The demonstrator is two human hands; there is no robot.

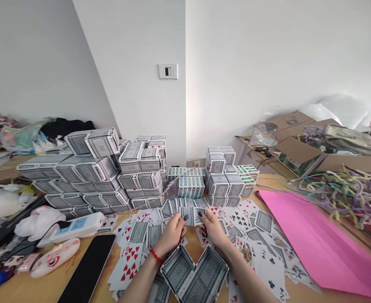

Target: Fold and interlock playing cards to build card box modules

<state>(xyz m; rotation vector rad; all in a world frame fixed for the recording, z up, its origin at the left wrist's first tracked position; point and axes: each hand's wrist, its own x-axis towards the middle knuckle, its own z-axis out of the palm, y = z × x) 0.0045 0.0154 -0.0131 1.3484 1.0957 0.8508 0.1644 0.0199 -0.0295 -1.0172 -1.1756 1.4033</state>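
Observation:
Between my two hands is a playing card (189,216), grey-patterned back toward me, apparently folded. My left hand (175,230) pinches its left end, thumb on the front. My right hand (213,228) pinches the other end the same way; whether there is one card or more cannot be told. Close below my wrists stands an open, heart-shaped box (195,278) built of folded cards. Just beyond my fingers lies a row of folded cards (173,206). Loose playing cards (130,263) spread on both sides, some face up, some face down.
Stacked card blocks (100,168) rise at the back left, with more stacks (225,185) at the back right. A black phone (87,269) and a power strip (78,227) lie left. Pink paper (318,244), tangled fuzzy strands (340,193) and a cardboard box (337,162) are right.

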